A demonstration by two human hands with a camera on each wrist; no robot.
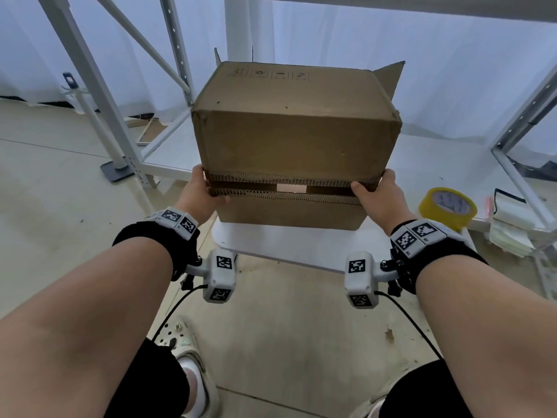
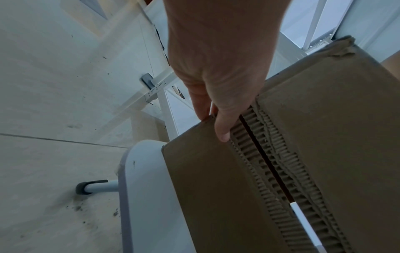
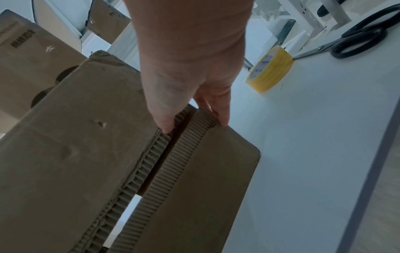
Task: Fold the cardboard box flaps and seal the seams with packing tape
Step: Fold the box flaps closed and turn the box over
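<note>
The cardboard box [image 1: 295,140] lies tipped on its side at the near edge of the white tabletop [image 1: 422,164], with its two folded flaps facing the person and a narrow gap left between their corrugated edges. The left hand [image 1: 202,191] clamps the left end of that seam, its thumb lying across the lower flap and its fingers wrapped round the box's corner. The right hand [image 1: 379,197] grips the right end likewise, thumb on the upper flap's edge and a finger pressed on the lower one. The box thus sits between the two hands, straight ahead of both wrists. At the far end another flap [image 1: 388,76] stands open. A yellow roll of packing tape [image 1: 449,206] rests on the tabletop just to the right of the right hand, with black-handled scissors [image 3: 350,42] beyond it.
</note>
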